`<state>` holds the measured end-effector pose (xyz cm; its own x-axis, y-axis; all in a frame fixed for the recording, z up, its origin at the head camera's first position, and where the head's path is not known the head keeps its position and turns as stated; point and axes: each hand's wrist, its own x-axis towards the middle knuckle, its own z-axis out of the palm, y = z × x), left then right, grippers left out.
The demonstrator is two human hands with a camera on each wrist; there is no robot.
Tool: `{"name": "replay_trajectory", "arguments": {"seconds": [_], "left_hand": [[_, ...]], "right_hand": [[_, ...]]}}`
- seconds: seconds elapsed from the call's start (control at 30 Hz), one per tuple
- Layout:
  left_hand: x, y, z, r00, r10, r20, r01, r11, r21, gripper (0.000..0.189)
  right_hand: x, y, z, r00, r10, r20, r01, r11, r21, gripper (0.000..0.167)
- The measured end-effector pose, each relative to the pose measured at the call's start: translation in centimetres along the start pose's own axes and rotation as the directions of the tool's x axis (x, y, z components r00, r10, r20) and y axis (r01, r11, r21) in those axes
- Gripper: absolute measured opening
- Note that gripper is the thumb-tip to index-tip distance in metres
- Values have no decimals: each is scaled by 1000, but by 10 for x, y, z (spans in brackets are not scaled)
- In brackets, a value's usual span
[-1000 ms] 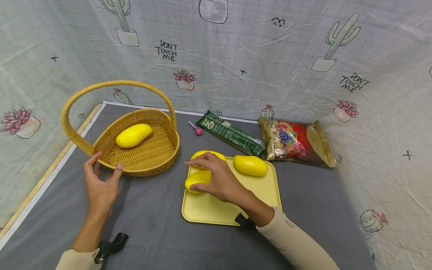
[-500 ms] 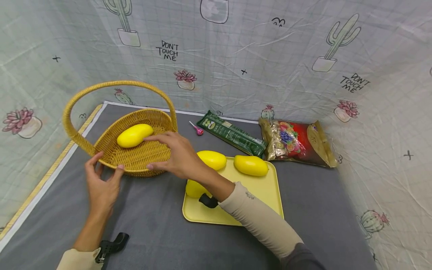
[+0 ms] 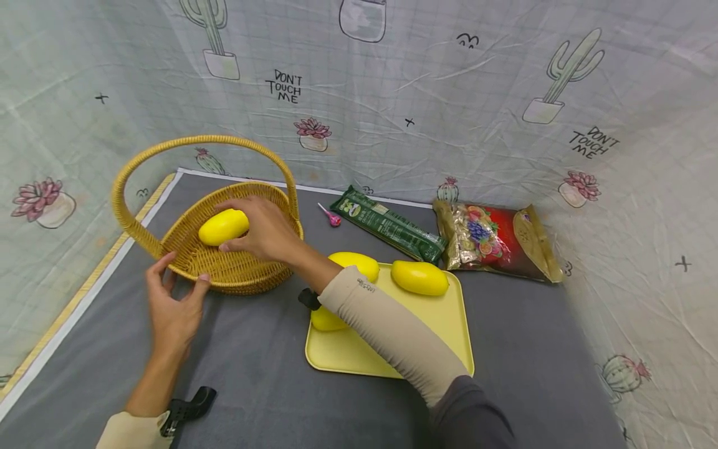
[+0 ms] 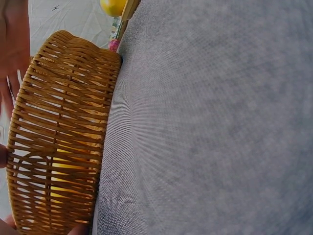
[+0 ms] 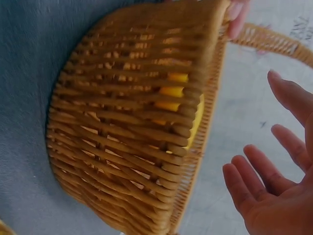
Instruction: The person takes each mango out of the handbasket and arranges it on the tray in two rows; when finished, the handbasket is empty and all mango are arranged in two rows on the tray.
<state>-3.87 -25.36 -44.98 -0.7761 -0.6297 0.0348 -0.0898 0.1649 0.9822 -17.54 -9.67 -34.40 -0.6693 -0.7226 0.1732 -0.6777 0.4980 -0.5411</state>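
A yellow mango [image 3: 221, 228] lies in the wicker basket [image 3: 247, 284], whose tall handle arches over it. My left hand [image 3: 175, 315] holds the basket's near rim, thumb on the rim and fingers by the foot of the handle. My right hand [image 3: 260, 227] reaches over the basket, its spread thumb and fingers around the mango's right end. In the right wrist view, the fingers of the right hand [image 5: 274, 191] are apart, holding nothing. Behind the weave there, yellow mango [image 5: 173, 93] shows through. Whether the right fingertips touch the mango I cannot tell.
A pale yellow tray [image 3: 359, 362] bears several mangoes, partly covered by my right forearm: mango [image 3: 356, 265], mango [image 3: 419, 278], mango [image 3: 327, 320]. Behind lie a pink lollipop [image 3: 333, 220], a green packet [image 3: 389, 226] and a red-gold bag [image 3: 499, 241] along the patterned cloth backdrop.
My right hand has moved left, from the mangoes on the tray to the mango in the basket, and carries nothing. My left hand stays at the basket rim. The view has shifted slightly.
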Motion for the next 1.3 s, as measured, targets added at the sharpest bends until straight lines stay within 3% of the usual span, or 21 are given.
{"name": "replay_trajectory", "arguments": {"seconds": [0.4,0.67,0.8,1.0,1.3], "left_hand": [[0,1,-4,1000,10,-1,-10,1000,-7,72],[-1,-1,-4,1000,16,18,-15,999,-38,72],[0,-1,-3,999,27,21,-26,999,-42,73],[-2,1,-2,999,36,20,-35,999,-40,73],[-1,-1,-3,999,49,9,-48,998,-41,73]], "right_hand": [[47,11,26,995,45,85,-37,995,-93,66],[63,18,39,984,111,142,-78,972,-222,68],[65,21,41,980,125,158,-76,955,-286,65],[59,22,42,973,152,175,-101,958,-269,60],[44,13,33,971,95,219,-42,971,-235,55]]}}
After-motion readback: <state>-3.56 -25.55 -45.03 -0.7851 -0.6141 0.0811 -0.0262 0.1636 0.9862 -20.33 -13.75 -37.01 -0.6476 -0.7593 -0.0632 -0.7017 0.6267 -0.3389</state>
